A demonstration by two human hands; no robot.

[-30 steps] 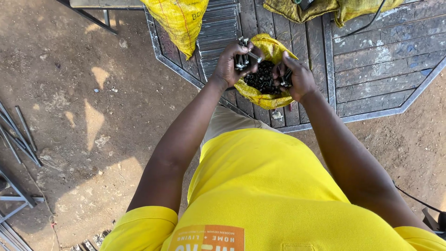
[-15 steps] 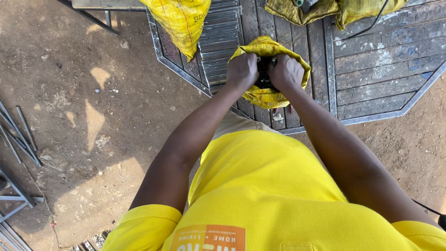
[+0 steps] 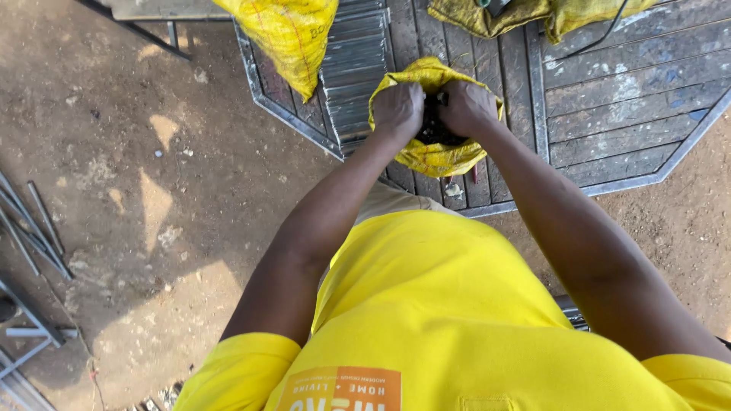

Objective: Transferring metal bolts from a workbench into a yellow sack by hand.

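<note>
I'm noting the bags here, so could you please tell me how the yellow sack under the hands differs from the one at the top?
The small yellow sack lies open, with dark contents showing; the left hand and right hand are in its mouth. The hanging yellow sack droops over the platform's edge, untouched, its contents unseen, and looks larger. Both are yellow woven sacks.

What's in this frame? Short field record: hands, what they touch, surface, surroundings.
left hand: closed on the sack's rim
right hand: closed on the rim, opposite side
sack: small, yellow, woven, mouth open, sits on the platform
contents: dark small pieces, kind unclear
platform: weathered planks in a metal frame
second sack: yellow, hangs over the platform edge, upper left
cloth: crumpled, olive-yellow, top of platform
rods: metal, on the dirt at left
ground: bare brown dirt
</note>
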